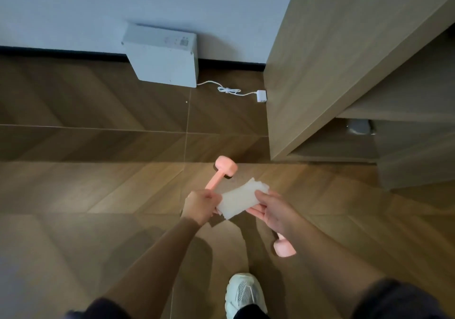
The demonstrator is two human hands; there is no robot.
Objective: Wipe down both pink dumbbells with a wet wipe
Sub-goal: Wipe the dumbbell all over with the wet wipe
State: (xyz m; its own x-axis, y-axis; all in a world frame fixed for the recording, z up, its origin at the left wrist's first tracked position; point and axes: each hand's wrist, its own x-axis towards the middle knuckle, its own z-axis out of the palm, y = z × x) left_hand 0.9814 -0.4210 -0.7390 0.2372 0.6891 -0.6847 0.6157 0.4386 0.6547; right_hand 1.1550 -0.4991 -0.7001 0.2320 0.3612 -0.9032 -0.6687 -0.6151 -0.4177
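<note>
Above wood floor (98, 195), left hand (200, 205) grips dumbbell (218, 175); right hand (273, 210) pinches wipe (240, 199) beside it.

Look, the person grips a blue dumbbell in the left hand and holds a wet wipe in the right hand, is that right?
Not quite. The dumbbell is pink, not blue, as the head view shows. The rest is right: the left hand grips its handle, and the right hand holds the wet wipe.
</note>
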